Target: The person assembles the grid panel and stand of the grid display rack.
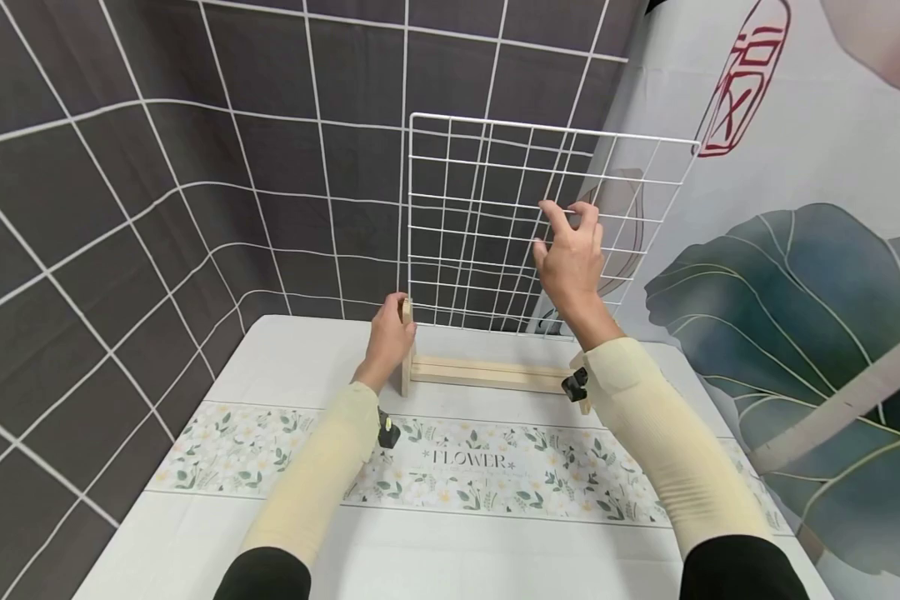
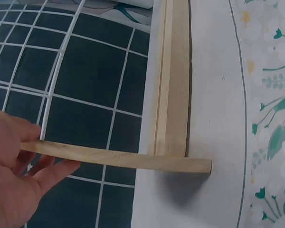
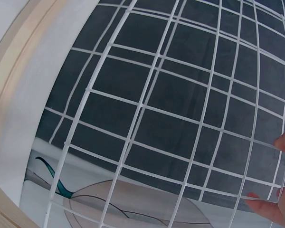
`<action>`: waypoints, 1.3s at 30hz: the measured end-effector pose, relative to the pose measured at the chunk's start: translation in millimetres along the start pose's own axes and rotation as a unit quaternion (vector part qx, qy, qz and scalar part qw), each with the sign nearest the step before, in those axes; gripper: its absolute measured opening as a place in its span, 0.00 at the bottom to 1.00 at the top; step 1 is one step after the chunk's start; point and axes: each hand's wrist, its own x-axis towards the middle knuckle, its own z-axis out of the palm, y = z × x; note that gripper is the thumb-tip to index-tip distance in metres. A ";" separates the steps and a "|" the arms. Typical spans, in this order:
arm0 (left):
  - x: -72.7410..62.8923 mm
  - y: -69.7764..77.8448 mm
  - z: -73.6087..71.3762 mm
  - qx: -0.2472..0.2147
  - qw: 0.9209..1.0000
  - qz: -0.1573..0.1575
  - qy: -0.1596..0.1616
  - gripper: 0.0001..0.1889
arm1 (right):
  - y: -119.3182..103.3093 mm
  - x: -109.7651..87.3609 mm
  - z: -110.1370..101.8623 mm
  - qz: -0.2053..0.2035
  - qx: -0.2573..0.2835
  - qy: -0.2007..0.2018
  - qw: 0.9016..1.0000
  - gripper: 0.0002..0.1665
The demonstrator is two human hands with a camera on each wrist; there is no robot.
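Observation:
A low wooden stand point(image 1: 487, 375) with a long crossbar and an upright end board at each side is on the table. My left hand point(image 1: 390, 335) pinches the top of the left end board point(image 2: 118, 157) between thumb and fingers. Behind the stand rises a white wire grid panel point(image 1: 410, 208), tilted back, its lower left corner near that board. My right hand point(image 1: 576, 260) holds the panel's wires right of its middle, fingers bent at the mesh; only fingertips point(image 3: 263, 207) show at the right wrist view's edge. My right forearm partly hides the right end board point(image 1: 585, 404).
The white table point(image 1: 300, 350) bears a floral printed band with the word FLOWER. A dark cloth with white grid lines point(image 1: 270, 158) hangs at the back and left. To the right hangs a light cloth point(image 1: 810, 183) with large leaf prints, crossed by a pale pole point(image 1: 832, 408).

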 end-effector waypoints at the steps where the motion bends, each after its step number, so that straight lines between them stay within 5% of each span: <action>1: 0.6 0.1 -0.3 0.002 1.000 0.000 0.000 0.32 | 0.2 -0.2 0.0 0.000 0.000 0.001 1.000 0.30; 8: 7.0 17.5 -11.6 -0.037 0.998 0.028 0.045 0.39 | 1.6 -1.0 0.9 0.001 0.006 0.002 1.000 0.30; 17: 25.3 74.2 -44.2 -0.080 0.982 0.118 0.122 0.41 | 1.7 -1.5 3.5 -0.002 -0.002 0.002 1.000 0.30; 23: 33.5 110.4 -60.0 -0.047 0.977 0.146 0.150 0.44 | 2.2 -1.1 4.7 -0.004 -0.004 0.009 1.000 0.29; 30: 39.8 136.4 -63.1 -0.003 0.977 0.140 0.158 0.48 | 0.5 -1.3 1.5 -0.005 -0.008 0.000 1.000 0.29; 39: 47.9 167.0 -64.6 0.043 0.982 0.083 0.161 0.51 | 2.0 -1.3 1.2 -0.001 -0.007 -0.003 1.000 0.30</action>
